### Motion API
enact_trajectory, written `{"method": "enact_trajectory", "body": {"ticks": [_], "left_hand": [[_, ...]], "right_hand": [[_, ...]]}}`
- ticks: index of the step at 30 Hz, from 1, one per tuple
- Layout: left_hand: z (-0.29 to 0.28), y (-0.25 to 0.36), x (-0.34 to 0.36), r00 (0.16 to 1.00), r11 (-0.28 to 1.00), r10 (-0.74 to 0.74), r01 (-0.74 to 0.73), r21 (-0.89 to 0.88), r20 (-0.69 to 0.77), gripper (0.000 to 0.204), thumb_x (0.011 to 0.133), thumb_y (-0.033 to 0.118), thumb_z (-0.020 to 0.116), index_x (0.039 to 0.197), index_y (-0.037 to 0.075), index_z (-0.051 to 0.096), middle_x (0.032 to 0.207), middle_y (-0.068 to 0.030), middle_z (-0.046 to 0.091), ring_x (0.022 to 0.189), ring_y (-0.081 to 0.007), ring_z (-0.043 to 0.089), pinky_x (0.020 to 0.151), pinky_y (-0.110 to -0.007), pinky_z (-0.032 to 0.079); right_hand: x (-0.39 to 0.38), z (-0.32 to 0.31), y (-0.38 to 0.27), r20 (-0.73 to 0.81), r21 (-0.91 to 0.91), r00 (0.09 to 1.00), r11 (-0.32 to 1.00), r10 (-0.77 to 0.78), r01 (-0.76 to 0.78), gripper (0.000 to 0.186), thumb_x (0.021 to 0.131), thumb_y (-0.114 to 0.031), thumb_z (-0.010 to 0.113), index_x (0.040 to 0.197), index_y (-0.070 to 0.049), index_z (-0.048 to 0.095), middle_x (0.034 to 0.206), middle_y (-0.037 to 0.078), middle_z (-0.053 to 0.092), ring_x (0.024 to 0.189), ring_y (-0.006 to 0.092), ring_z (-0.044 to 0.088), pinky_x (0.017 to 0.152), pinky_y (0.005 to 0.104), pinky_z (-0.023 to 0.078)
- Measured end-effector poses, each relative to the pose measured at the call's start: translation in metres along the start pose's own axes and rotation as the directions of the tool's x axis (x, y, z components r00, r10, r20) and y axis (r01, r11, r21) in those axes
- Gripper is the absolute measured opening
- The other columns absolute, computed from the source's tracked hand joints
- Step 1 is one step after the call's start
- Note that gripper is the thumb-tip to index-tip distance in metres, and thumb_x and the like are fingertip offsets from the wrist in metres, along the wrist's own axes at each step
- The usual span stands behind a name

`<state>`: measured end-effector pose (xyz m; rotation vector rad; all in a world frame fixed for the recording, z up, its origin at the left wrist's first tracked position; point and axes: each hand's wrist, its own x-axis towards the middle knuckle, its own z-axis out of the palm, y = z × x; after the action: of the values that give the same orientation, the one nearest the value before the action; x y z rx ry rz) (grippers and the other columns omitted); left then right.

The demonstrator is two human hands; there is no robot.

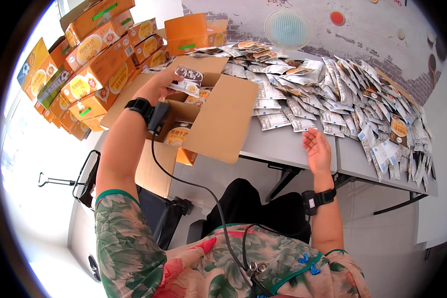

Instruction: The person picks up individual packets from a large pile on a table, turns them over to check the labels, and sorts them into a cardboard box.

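At the near edge of a gray counter [278,144], a person's right hand [317,150] is empty, fingers loosely curled, while the left hand [163,83] pinches a small packet [191,87] over an open cardboard box [227,119].

The packet, dark and white, is held by its left side; it looks light and soft, its film likely slick and its contents perhaps crushable, so a sealed edge should give the safest hold. On the counter's flat, smooth-looking top, right of the box, lies a deep heap of pale packets [313,92], overlapping and likely to slide. To the left, printed orange boxes [92,82] stand stacked, several tilted. Farthest back, a pale blue fan [287,31] stands before a gray wall [233,11] with brick-patterned patches.
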<state>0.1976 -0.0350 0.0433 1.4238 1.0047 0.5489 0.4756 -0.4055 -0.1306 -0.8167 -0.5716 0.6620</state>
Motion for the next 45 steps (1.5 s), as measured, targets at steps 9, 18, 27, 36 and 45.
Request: {"method": "enact_trajectory", "body": {"ticks": [9,18,27,36,45], "left_hand": [[0.003,-0.034,0.068,0.991,0.990,-0.082,0.068,0.121,0.110,0.025,0.085,0.002,0.053,0.110,0.002,0.051,0.101,-0.0107,0.060,0.089,-0.0239,0.062,0.077,-0.040,0.054],[0.008,-0.052,0.100,0.952,0.356,0.220,-0.279,0.892,0.211,0.023,0.076,0.017,0.064,0.089,-0.002,0.063,0.079,-0.0084,0.063,0.070,-0.0188,0.056,0.060,-0.035,0.043],[-0.003,-0.059,0.106,0.972,0.471,0.123,-0.234,0.850,0.200,0.012,0.077,0.013,0.062,0.080,0.002,0.060,0.061,-0.0036,0.053,0.051,-0.0151,0.049,0.045,-0.032,0.038],[0.060,0.012,0.049,0.890,0.733,0.406,-0.453,0.507,0.208,0.044,0.087,0.023,0.059,0.123,0.000,0.049,0.105,-0.0065,0.058,0.096,-0.0139,0.054,0.082,-0.027,0.041],[0.227,0.056,-0.110,0.658,0.809,0.587,-0.497,-0.315,0.471,0.040,0.091,0.021,0.051,0.124,-0.002,0.046,0.119,-0.0113,0.054,0.114,-0.0171,0.049,0.096,-0.031,0.035]], "right_hand": [[0.001,0.004,-0.002,0.003,-0.034,1.000,0.999,0.009,-0.009,0.035,0.094,-0.027,0.045,0.111,0.003,0.053,0.099,0.013,0.061,0.084,0.0158,0.058,0.076,0.0275,0.047],[-0.001,0.000,-0.003,0.011,-0.060,1.000,0.998,0.000,0.000,0.035,0.094,-0.028,0.045,0.111,0.002,0.053,0.100,0.013,0.061,0.085,0.0160,0.059,0.077,0.0281,0.047],[0.002,0.001,-0.003,0.040,-0.058,0.999,0.998,0.013,-0.010,0.035,0.094,-0.033,0.045,0.108,-0.002,0.056,0.098,0.009,0.062,0.084,0.0135,0.058,0.078,0.0271,0.047],[0.001,-0.006,-0.004,0.049,-0.072,0.999,0.997,-0.015,0.019,0.035,0.095,-0.032,0.043,0.108,-0.002,0.056,0.098,0.009,0.061,0.084,0.0131,0.057,0.079,0.0272,0.046],[0.001,-0.007,-0.003,-0.061,0.191,0.998,0.981,-0.024,0.036,0.032,0.093,-0.031,0.047,0.107,-0.003,0.055,0.095,0.009,0.061,0.082,0.0132,0.057,0.076,0.0275,0.047]]}}
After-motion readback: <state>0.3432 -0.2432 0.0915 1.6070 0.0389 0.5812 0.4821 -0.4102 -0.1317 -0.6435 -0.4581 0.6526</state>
